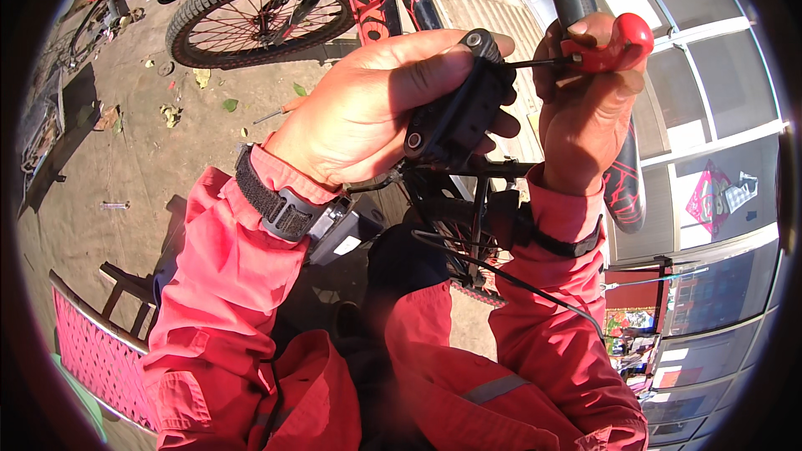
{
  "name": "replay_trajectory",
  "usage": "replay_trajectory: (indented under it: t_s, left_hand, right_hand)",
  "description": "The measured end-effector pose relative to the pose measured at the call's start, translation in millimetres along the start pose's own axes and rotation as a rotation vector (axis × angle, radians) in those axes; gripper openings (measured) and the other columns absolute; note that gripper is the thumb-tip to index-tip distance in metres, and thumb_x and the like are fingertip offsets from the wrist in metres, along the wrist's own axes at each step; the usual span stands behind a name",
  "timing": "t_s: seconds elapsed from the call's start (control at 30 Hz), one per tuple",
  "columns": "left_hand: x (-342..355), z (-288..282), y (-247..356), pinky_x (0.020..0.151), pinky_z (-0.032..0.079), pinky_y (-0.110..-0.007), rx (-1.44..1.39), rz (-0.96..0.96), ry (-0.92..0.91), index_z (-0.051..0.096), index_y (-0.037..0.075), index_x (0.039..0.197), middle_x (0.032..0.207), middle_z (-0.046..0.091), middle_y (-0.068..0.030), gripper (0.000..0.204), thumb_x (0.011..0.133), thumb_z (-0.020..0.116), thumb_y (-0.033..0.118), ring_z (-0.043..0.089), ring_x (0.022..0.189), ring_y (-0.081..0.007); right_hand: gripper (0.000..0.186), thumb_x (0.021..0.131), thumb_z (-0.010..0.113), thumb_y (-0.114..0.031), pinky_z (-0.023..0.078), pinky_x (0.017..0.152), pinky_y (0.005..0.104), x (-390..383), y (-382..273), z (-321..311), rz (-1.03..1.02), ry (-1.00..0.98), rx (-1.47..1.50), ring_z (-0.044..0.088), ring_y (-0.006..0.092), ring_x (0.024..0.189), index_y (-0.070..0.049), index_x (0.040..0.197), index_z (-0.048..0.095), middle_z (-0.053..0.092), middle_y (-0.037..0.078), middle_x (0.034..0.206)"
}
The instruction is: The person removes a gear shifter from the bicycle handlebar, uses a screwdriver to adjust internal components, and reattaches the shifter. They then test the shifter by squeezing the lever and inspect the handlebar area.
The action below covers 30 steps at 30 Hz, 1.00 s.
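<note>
My left hand (359, 100) is closed round a black block-shaped part (455, 108) with a round metal fitting at each end. It looks like a bicycle pedal, but its far side is hidden. In my right hand (589, 117) is a screwdriver with a red rounded handle (618, 43). Its thin dark shaft (539, 62) points left and reaches the upper right side of the black part; the tip is hidden there. Both hands are raised in front of a black and red bicycle frame (372, 0).
A spoked bicycle wheel (259, 25) stands at the upper left. On the ground lie another screwdriver (288, 106), dry leaves and a syringe-like tube (114, 205). A pink woven chair (96, 342) is at lower left, a glazed wall (710, 75) on the right.
</note>
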State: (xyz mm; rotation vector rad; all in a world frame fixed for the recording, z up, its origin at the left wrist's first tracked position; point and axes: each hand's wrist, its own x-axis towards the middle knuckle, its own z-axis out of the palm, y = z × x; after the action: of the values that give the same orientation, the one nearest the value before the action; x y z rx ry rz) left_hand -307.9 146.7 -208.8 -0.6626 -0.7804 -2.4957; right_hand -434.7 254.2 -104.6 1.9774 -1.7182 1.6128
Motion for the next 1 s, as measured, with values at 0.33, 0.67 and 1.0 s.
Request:
replay_trajectory:
  t_s: [0.33, 0.67, 1.0]
  left_hand:
    - [3.3, 1.4, 0.0, 0.087, 0.062, -0.040, -0.051, -0.027, -0.026, 0.046, -0.006, 0.143, 0.120, 0.065, -0.0199, 0.068, 0.097, 0.066, 0.040, 0.071, 0.103, -0.0337]
    - [0.7, 9.4, -11.8, 0.086, 0.059, -0.036, 0.283, 0.156, 0.069, 0.048, 0.000, 0.142, 0.113, 0.068, -0.0159, 0.060, 0.096, 0.069, 0.034, 0.070, 0.102, -0.0259]
    - [5.1, -0.1, -9.5, 0.094, 0.054, -0.036, 0.330, 0.106, 0.026, 0.047, -0.002, 0.143, 0.119, 0.068, -0.0172, 0.064, 0.094, 0.073, 0.029, 0.067, 0.109, -0.0233]
  right_hand:
    - [0.067, 0.096, 0.046, -0.072, 0.033, 0.054, 0.0245, 0.0, -1.6, 1.9, 0.048, 0.044, -0.034, 0.046, 0.0147, 0.064, -0.007, 0.113, 0.053, 0.057, 0.010, 0.089]
    - [0.069, 0.094, 0.048, -0.074, 0.032, 0.053, 0.0246, -0.4, 2.5, 1.3, 0.018, 0.046, -0.039, 0.045, 0.0136, 0.062, -0.007, 0.113, 0.052, 0.056, 0.010, 0.089]
    - [0.069, 0.095, 0.045, -0.074, 0.032, 0.053, 0.0248, -1.5, 1.9, 2.7, 0.023, 0.074, -0.050, 0.043, 0.0130, 0.062, -0.008, 0.112, 0.052, 0.055, 0.010, 0.085]
